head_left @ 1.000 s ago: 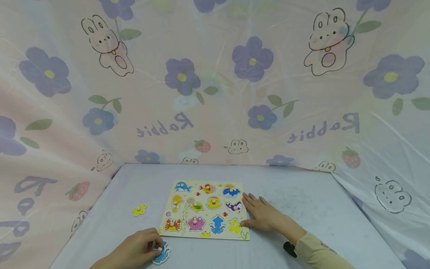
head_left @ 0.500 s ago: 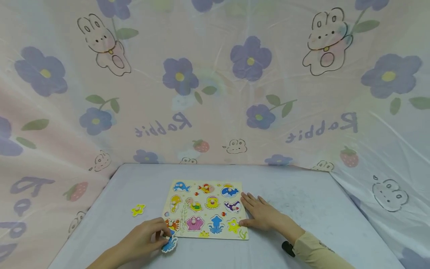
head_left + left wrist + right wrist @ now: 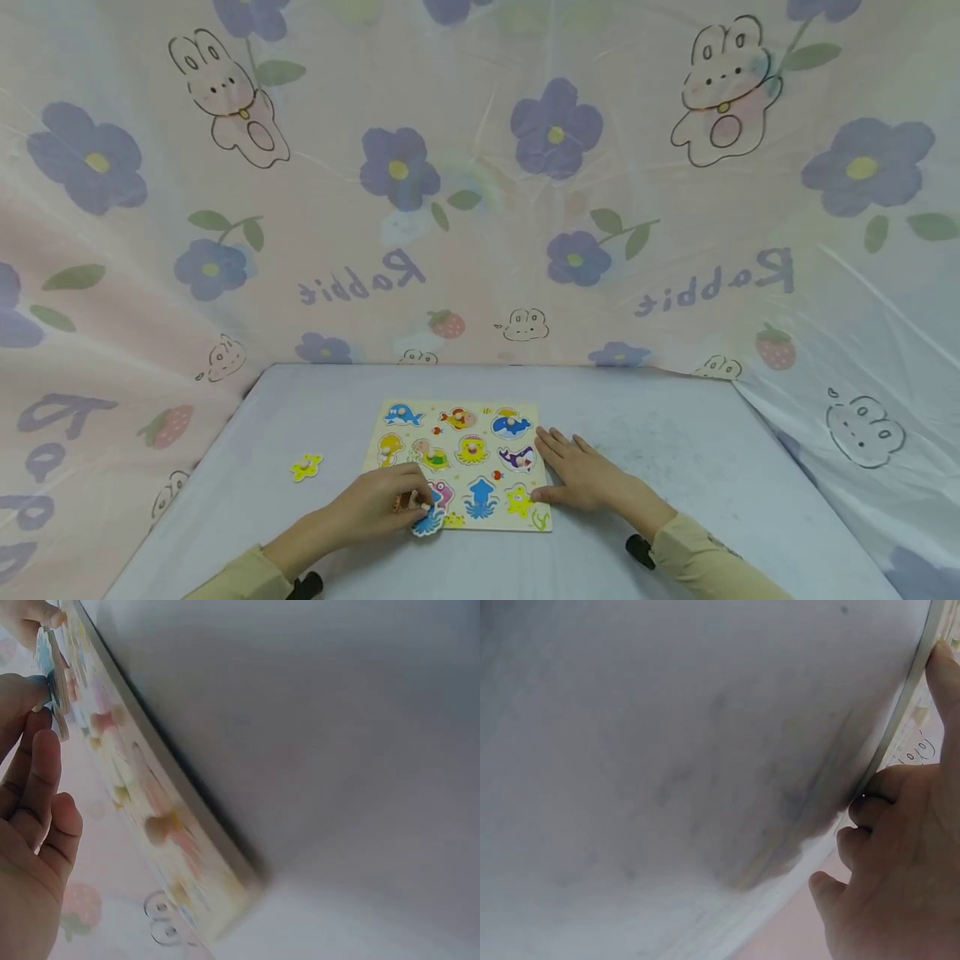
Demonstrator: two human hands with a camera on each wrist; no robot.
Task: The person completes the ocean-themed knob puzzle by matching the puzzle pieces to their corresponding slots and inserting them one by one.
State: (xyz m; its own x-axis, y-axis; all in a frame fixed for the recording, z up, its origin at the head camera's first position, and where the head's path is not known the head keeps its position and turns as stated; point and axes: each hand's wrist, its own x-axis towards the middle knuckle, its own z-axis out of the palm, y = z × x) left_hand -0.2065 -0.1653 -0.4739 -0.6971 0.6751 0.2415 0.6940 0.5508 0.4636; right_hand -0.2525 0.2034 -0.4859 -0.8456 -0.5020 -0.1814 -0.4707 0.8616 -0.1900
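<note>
My left hand (image 3: pixel 386 504) pinches a blue squid puzzle piece (image 3: pixel 430 522) by its small knob, over the lower left part of a wooden sea-animal puzzle board (image 3: pixel 491 525). In the left wrist view the piece (image 3: pixel 54 682) stands tilted close to the board's face. The hand hides the crab and part of the pink shell. A blue squid picture (image 3: pixel 481 498) shows in the bottom row, right of the shell. My right hand (image 3: pixel 588 479) lies with fingers spread at the board's right edge, thumb beside a yellow star picture (image 3: pixel 518 500).
A yellow star piece (image 3: pixel 307 467) lies on the white table (image 3: pixel 315 408), left of the board. Other animal pieces with knobs, such as a turtle (image 3: pixel 431 455) and an octopus (image 3: pixel 472 450), sit in the board. A printed curtain (image 3: pixel 480 208) encloses the table.
My left hand has lifted the squid piece off the table in front of the board and carried it right and up over the board's lower edge. My right hand stays at the edge.
</note>
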